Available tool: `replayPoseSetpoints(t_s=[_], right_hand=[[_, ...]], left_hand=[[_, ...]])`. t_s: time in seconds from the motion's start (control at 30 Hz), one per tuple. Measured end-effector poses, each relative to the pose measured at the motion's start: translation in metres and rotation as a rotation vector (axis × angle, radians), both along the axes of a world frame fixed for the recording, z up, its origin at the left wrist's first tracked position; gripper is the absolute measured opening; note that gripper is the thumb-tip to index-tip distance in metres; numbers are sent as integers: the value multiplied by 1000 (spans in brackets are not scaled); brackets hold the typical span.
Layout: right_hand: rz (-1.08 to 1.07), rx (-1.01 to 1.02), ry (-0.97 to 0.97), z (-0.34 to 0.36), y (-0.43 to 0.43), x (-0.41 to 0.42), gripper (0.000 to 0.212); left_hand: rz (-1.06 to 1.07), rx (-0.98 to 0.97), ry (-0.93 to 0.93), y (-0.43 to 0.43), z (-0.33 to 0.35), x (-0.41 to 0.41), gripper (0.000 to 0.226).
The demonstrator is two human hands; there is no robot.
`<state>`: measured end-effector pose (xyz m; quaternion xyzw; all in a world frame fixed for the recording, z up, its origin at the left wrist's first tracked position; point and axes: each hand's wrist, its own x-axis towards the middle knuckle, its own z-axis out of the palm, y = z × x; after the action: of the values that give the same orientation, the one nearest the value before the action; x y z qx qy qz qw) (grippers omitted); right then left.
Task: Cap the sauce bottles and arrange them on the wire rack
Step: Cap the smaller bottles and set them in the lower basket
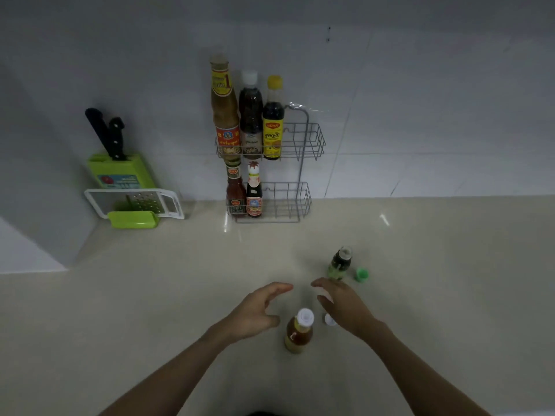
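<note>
An amber sauce bottle (299,331) with a white top stands on the counter between my hands. A small white cap (329,319) lies just right of it, partly under my right hand (342,307). My left hand (255,310) hovers open to the bottle's left; both hands hold nothing. Farther back an uncapped dark bottle with a green label (340,263) stands beside a green cap (362,274). The wire rack (303,145) on the wall holds three tall bottles (250,115) on its upper shelf and two small ones (244,190) below.
A green knife block (120,172) with black-handled knives stands at the back left, with a white grater (135,202) and a green holder in front of it. The right halves of both rack shelves hold nothing. The beige counter (450,295) spreads to the right.
</note>
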<state>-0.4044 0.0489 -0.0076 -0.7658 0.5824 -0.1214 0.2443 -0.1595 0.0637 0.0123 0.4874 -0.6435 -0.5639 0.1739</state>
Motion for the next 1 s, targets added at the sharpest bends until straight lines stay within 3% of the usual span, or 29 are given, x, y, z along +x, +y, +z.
replayPoseSetpoints(t_s=[0.1,0.2,0.37,0.47,0.57,0.67,0.7,0.77,0.9,1.0], right_hand=[[60,94,201,-21,24,-13,42],[145,77,326,-35,40,-15,39],[96,8,346,-41,47,-11,32],[-35,-23,51,-16,38,3,33],[-250,-123,-431,33,24,33,17],[-248,12,-934,83,13,65,5],[-186,44,-997,94,10,73,5],[-74,16,-934,108,7,86,8],[-12,-11,-946,129,-3,95,7],[103,132,-949,149,-18,90,6]], left_hand=[[-118,-47,-33,20,-5,-13,72],[-107,-56,-44,34,-10,-23,61],[24,-90,1,45,-15,-34,48],[156,-117,41,48,-13,-28,46],[340,-161,86,47,-7,-19,39],[465,-141,150,39,10,-15,36],[487,-131,170,35,17,-13,34],[506,-87,236,28,31,-10,32],[435,-36,343,17,56,-2,28],[376,-10,396,10,70,8,25]])
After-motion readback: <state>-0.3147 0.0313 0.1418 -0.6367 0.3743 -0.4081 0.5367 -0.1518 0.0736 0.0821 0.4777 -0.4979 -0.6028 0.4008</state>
